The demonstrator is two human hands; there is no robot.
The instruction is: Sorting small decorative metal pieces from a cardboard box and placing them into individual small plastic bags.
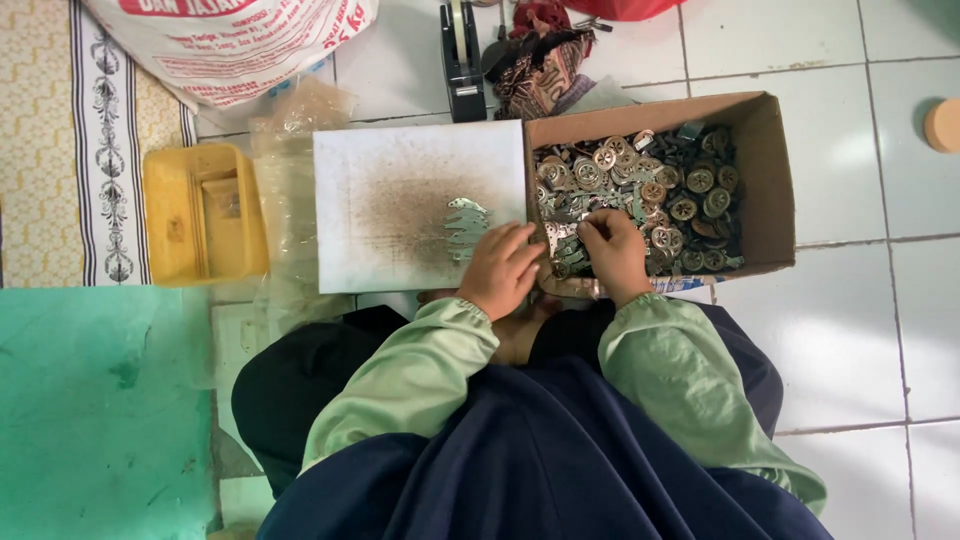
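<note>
Now, hands: both at the near left corner of the cardboard box
Left hand: curled, fingertips beside a small stack of flat metal pieces on the white board; grip hidden
Right hand: fingers bent down into the metal parts in the box, pinching among them; what it holds cannot be told
Left of board: yellow tray on the tiled floor
Far: tape dispenser

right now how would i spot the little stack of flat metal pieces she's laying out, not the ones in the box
Find the white board lying left of the open cardboard box. Near its right edge, just beyond the left hand, sits the small stack of flat metal pieces. Unlike the jumbled parts in the box, these are fanned neatly and lie alone.
</note>
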